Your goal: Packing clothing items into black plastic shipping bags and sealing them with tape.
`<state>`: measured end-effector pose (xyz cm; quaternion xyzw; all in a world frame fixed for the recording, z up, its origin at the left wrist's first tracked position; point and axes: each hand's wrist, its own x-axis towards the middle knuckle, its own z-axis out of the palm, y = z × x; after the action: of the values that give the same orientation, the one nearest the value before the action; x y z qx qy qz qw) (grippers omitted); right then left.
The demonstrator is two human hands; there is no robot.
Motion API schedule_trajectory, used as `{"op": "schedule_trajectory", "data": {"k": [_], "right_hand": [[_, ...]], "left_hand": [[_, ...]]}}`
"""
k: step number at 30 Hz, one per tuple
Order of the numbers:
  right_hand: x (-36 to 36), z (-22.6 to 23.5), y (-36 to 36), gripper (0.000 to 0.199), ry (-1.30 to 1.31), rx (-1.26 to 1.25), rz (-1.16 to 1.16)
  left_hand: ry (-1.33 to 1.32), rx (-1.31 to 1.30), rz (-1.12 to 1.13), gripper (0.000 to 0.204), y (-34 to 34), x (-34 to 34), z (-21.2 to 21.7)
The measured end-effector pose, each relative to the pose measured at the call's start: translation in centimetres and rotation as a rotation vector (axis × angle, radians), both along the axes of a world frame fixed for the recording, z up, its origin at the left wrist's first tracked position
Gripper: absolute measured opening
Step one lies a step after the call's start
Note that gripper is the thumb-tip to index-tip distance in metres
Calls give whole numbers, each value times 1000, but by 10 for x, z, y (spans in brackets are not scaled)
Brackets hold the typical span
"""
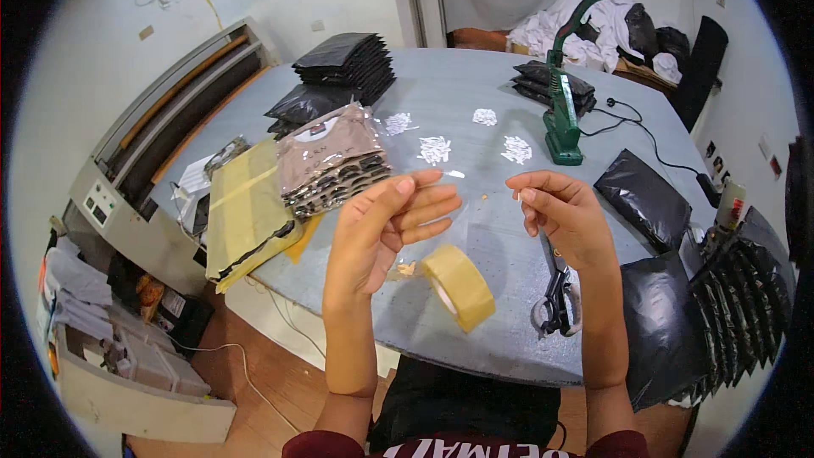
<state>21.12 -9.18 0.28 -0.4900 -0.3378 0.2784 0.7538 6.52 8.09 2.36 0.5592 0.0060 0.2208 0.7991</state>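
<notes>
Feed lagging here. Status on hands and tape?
Left hand and right hand raised, pinching something small, unclear. Tape roll on table, untouched. Scissors under right wrist.

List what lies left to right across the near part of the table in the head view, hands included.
Yellow-taped flat package → stack of bagged brown garments → left hand → roll of tan tape → scissors below the right hand → black poly bags at the right edge.
</notes>
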Motion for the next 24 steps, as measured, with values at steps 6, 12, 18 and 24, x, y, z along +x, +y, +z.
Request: {"op": "schedule_trajectory", "data": {"k": [6, 12, 18, 24], "right_hand": [[-26, 33, -2, 18, -69, -24, -42], [-41, 52, 4, 19, -214, -32, -117], [-42, 51, 12, 21, -218, -37, -131], [-51, 55, 16, 24, -269, 8, -107]], "left_hand": [[-81, -47, -53, 36, -9, -3, 7], [-103, -86, -119, 39, -10, -3, 6], [-119, -161, -148, 40, -6, -6, 4], [-119, -186, -205, 41, -3, -8, 3]]}}
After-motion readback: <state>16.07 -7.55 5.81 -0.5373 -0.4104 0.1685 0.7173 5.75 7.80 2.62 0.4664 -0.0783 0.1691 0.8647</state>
